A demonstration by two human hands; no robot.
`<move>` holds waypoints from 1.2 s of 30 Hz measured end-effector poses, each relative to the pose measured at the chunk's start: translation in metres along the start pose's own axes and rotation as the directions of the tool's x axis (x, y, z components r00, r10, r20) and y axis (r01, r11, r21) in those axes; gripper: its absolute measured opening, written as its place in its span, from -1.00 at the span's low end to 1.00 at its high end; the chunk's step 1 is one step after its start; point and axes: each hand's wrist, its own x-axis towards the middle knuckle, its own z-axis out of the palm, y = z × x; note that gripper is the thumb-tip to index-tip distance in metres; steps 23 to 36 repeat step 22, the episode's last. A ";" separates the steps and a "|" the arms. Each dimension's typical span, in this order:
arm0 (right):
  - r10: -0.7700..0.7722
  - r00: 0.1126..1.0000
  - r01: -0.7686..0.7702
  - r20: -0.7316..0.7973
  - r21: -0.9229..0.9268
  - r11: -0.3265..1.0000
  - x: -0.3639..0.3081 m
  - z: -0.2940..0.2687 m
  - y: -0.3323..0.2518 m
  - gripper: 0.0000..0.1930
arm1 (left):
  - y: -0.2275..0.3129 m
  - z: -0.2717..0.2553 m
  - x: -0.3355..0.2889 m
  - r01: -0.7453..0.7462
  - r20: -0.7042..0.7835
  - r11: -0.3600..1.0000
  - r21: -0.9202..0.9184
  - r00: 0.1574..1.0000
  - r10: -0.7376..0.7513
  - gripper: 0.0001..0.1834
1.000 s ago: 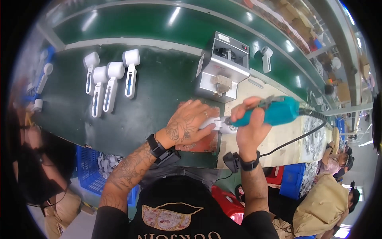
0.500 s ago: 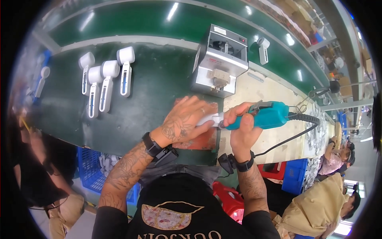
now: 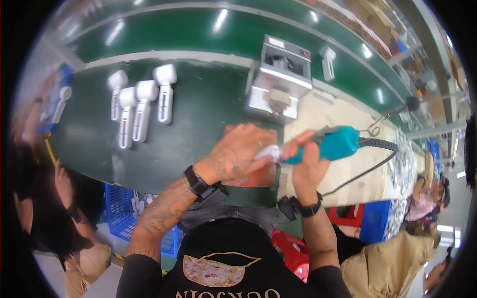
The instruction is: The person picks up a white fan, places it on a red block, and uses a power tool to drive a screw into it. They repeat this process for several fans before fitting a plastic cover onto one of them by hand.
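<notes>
My right hand is wrapped round a teal electric screwdriver, its tip pointing left. The tip meets the end of a white plastic part, which my left hand grips from above. My fingers cover most of that part, so its full shape is hidden. Both hands are smeared by motion, over a reddish mat on the green bench. Beyond them stands a grey-and-black box-shaped screw feeder.
Several white handheld shower heads lie at the left of the bench; another lies behind the feeder. A black cable loops from the screwdriver. A blue crate sits below the bench edge. Co-workers sit at both sides.
The whole view has shifted slightly, so the bench things appear a little further right and lower. My hands stay together, with the screwdriver tip still at the white part.
</notes>
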 end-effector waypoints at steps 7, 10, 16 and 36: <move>-0.142 0.986 0.157 -0.084 0.210 0.965 -0.027 -0.004 -0.054 -0.47 | 0.032 -0.012 -0.035 -0.170 -0.037 0.971 0.165 0.983 0.179 -0.61; -0.238 0.963 0.259 -0.125 0.193 0.946 -0.036 -0.010 -0.069 -0.46 | 0.021 -0.032 -0.049 0.053 -0.146 0.997 0.053 0.988 -0.045 -0.68; -0.172 0.969 0.203 -0.175 0.181 0.962 -0.042 -0.026 -0.054 -0.44 | -0.030 -0.077 -0.041 0.511 -0.508 0.855 0.091 0.762 -0.401 -0.66; -0.050 0.989 0.067 -0.141 0.115 0.991 -0.046 -0.056 -0.038 -0.39 | -0.101 -0.097 -0.065 0.598 -0.501 0.662 0.451 0.784 -0.366 -0.52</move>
